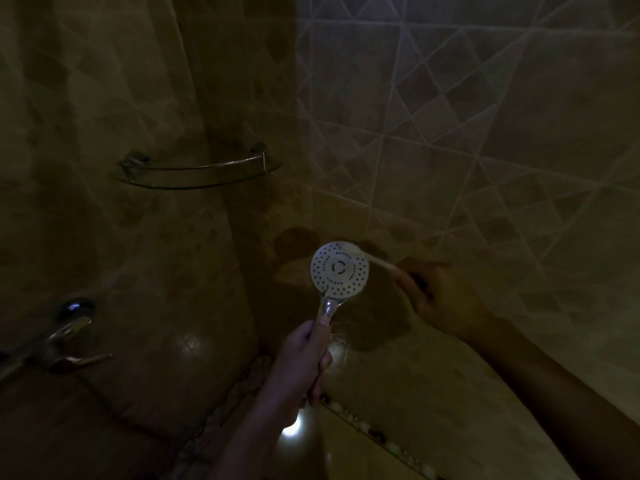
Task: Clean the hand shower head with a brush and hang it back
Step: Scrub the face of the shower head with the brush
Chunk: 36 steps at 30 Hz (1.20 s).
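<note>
L hand (304,355) grips shower head (339,270) handle; R hand (440,299) holds brush (367,259), tip touching its upper rim, nr tiled wall (485,150) corner.

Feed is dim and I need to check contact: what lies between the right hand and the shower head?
Only the brush: in the head view its pale handle runs from the right hand up-left to the shower head, meeting its upper rim.

One wide-angle camera is worn on the head and is directed forward and down into the corner of the tiled walls (485,133). The left hand (301,355) with the hand shower head (339,270) and the right hand (443,299) with the brush (377,260) are seen near, low in the middle; the corner shelf (197,171) is seen farther.
</note>
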Motion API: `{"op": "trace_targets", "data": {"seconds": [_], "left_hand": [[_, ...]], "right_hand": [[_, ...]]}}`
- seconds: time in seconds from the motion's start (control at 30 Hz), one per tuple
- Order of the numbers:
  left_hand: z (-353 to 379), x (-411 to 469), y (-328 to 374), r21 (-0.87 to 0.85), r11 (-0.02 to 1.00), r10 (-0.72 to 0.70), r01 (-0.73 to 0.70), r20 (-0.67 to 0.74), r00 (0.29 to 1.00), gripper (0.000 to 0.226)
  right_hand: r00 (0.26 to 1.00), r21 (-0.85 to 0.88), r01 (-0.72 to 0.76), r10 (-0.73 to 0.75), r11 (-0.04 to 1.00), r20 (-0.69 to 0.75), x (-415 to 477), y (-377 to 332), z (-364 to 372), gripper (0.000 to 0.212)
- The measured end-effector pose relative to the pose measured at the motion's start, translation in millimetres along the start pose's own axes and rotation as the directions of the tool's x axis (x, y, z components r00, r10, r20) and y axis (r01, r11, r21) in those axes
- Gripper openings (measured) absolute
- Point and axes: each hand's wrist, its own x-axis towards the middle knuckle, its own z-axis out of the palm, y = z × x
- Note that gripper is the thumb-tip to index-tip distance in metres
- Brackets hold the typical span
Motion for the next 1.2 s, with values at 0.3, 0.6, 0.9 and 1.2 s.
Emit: {"op": "trace_targets", "data": {"seconds": [0.3, 0.6, 0.9, 1.2], "left_hand": [[-0.6, -4.9, 2.9, -0.025, 1.0, 0.0, 0.0, -0.006, 1.0, 0.047], [-1.9, -4.8, 0.9, -0.079, 0.997, 0.001, -0.001, 0.0, 1.0, 0.044], [-1.6, -2.5, -0.7, -0.103, 0.994, -0.047, 0.046, -0.007, 0.999, 0.052], [1.5, -2.9, 2.8, -0.087, 0.994, -0.064, 0.065, 0.005, 0.998, 0.039]], "right_hand": [[0.999, -0.034, -0.021, 0.02, 0.999, -0.03, 2.5, 0.0, -7.9, 0.03], [0.996, -0.079, -0.07, 0.066, 0.994, -0.058, 2.4, 6.6, -5.7, 0.032], [0.992, -0.156, -0.1, 0.085, 0.983, -0.098, -2.6, 11.4, -6.6, 0.032], [0.99, -0.115, -0.11, 0.099, 0.987, -0.102, -14.8, 9.2, -9.8, 0.038]]}}
